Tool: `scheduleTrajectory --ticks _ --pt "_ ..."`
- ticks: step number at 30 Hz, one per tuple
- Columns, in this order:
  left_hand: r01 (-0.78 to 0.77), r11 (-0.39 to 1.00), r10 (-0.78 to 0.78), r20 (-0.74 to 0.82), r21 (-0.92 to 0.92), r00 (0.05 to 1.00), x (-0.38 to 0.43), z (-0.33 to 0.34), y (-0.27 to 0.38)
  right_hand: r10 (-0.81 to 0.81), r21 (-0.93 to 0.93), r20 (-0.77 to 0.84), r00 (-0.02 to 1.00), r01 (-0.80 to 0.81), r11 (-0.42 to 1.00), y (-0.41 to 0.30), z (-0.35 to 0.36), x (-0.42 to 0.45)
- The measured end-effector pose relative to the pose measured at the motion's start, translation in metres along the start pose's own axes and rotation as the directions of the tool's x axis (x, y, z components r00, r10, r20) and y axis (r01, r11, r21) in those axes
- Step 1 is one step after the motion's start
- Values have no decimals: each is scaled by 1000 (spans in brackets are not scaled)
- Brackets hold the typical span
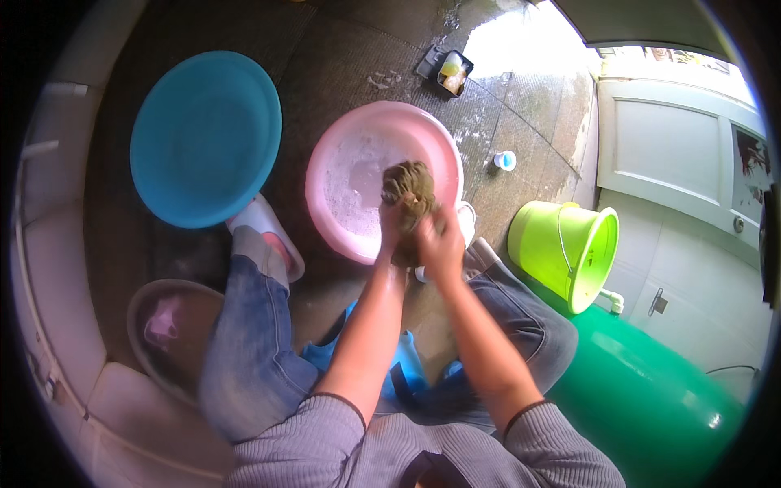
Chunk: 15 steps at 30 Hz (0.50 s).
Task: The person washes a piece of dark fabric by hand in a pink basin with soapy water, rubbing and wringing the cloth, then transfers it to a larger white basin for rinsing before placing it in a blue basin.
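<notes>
Both my hands grip a bunched olive-brown cloth (pixel 407 182) above the near right part of a pink basin (pixel 451 146). My left hand (pixel 393 222) is wrapped around the cloth's left side, with some fingers hidden by its folds. On the other side my right hand (pixel 442 241) is closed on the cloth, slightly blurred. Soapy water (pixel 354 195) with white foam fills the basin below. What kind of cloth it is, I cannot tell.
A blue basin (pixel 207 140) stands left; a dark basin (pixel 174 360) holding pink cloth (pixel 163 320) is nearer. A soap box (pixel 451 82) and small cup (pixel 505 160) sit on wet floor. A lime bucket (pixel 543 244) lies tilted beside a green barrel (pixel 647 378). A white door (pixel 668 134) is right.
</notes>
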<state>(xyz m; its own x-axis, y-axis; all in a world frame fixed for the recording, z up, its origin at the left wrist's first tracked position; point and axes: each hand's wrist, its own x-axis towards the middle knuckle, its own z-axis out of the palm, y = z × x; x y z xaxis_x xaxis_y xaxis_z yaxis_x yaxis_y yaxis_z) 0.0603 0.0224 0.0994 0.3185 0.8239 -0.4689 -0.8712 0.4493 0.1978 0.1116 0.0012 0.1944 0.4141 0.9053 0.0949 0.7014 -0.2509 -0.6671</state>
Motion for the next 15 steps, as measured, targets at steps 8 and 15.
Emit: scheduleTrajectory --ticks 8,15 --pt "-12 999 4 -210 -34 978 -8 45 -13 174 -269 -71 982 -186 945 42 -5 61" --pt "65 995 -79 -193 -76 978 -6 24 -7 326 21 -50 944 -325 945 48 1 41"
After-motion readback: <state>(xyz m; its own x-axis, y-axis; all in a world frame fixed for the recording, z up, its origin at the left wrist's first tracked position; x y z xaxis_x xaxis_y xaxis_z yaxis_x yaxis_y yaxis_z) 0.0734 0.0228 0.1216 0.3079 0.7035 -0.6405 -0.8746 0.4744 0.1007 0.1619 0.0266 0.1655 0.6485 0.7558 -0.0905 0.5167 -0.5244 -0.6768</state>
